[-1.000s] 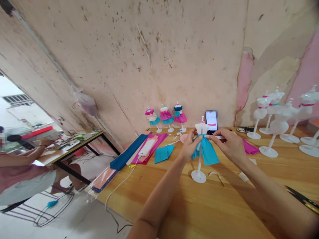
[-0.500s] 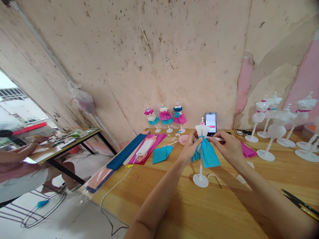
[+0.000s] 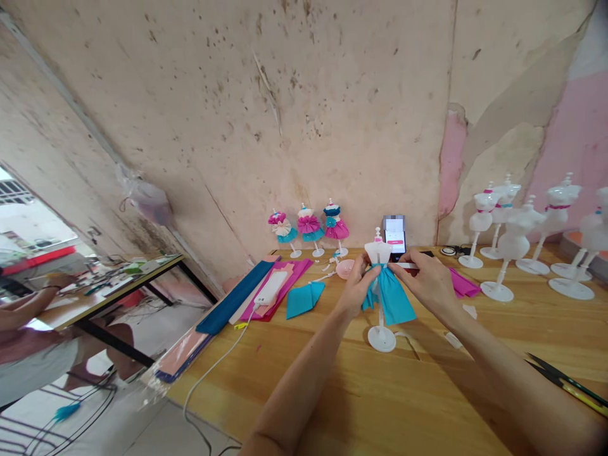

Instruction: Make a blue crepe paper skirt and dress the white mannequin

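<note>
A small white dress-form mannequin (image 3: 379, 252) stands upright on a round base in front of me. Turquoise crepe-like material (image 3: 398, 305) is gathered round its waist and flares out as a skirt. My left hand (image 3: 356, 286) is closed on the waist from the left, its thumb pressing the gathers to the form. From the right, my right hand (image 3: 427, 278) pinches a narrow white strip (image 3: 406, 265) beside the waist, its thumb close to the turquoise folds. The strip's inner end is hard to make out.
Three dressed mini mannequins (image 3: 310, 227) line the wall; bare ones (image 3: 515, 237) stand right. Folded turquoise pieces (image 3: 304, 300), coloured sheets (image 3: 240, 294) and a white power bank (image 3: 272, 288) lie left. A phone (image 3: 394, 235) leans behind; scissors (image 3: 565, 380) lie right. Someone sits far left.
My right hand has moved in closer to the waist, so less of the white strip shows. My left hand keeps its hold. The whole view has shifted slightly.
</note>
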`<control>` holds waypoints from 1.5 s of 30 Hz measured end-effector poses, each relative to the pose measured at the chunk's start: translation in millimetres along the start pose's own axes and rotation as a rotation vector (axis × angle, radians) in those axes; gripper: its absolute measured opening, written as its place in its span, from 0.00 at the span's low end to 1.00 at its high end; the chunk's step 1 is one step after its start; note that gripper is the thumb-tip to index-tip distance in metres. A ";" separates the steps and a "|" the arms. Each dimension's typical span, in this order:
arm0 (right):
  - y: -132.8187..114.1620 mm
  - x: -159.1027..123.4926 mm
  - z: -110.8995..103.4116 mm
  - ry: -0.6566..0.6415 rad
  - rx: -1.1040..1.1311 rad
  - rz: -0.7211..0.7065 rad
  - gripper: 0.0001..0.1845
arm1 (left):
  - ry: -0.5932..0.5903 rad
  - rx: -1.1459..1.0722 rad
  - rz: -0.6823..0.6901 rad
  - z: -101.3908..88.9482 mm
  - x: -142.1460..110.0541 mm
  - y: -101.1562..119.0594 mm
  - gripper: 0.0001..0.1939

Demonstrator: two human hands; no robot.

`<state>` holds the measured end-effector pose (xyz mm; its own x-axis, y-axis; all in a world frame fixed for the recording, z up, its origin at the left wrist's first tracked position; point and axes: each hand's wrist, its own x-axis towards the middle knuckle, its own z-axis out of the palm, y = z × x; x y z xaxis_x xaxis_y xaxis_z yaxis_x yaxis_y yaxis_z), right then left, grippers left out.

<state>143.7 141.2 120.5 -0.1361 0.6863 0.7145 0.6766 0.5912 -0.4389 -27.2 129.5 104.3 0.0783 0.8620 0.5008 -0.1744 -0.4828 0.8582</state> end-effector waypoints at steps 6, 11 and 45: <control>-4.6 -1.3 -2.6 -0.013 -0.031 0.015 0.18 | -0.033 0.001 0.016 -1.8 -3.5 2.4 0.22; -10.8 -3.2 -3.1 0.005 -0.111 -0.026 0.20 | 0.003 0.046 -0.017 -1.5 -3.6 0.9 0.26; -36.7 -9.8 -13.9 0.102 -0.246 -0.320 0.12 | 0.008 0.227 0.068 -14.5 -3.3 6.5 0.23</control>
<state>130.3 106.9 137.2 -0.3038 0.4318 0.8493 0.7662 0.6406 -0.0516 -42.8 125.8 106.6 0.0656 0.8273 0.5579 0.0462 -0.5610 0.8265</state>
